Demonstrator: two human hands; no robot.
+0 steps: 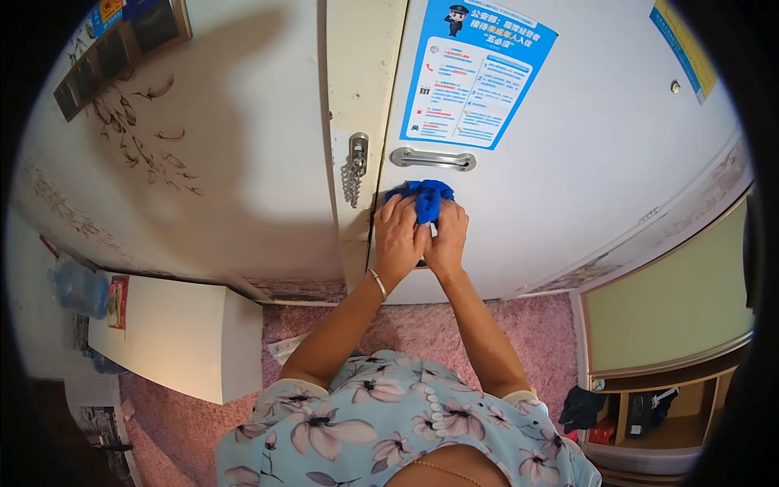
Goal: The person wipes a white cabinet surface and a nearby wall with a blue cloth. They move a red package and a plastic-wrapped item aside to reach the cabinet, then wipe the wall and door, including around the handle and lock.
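Both of my hands are together at the latch edge of a white door (523,231). My left hand (398,234) and my right hand (447,234) grip a bunched blue cloth (429,201) between them. Part of a dark metal fitting shows just below my wrists, mostly covered by the hands. Above the cloth is a metal door-guard bar (433,159) fixed to the door. On the frame to the left hangs a door chain (352,176) from its metal plate (359,152). A blue-bordered poster (478,79) with writing is stuck higher on the door.
At lower left stands a white cabinet (164,335) with a large blue plastic bottle (79,286) beside it. Pink carpet (420,329) covers the floor. To the right is a wooden shelf unit (669,420) holding dark items. A door viewer (675,86) sits at upper right.
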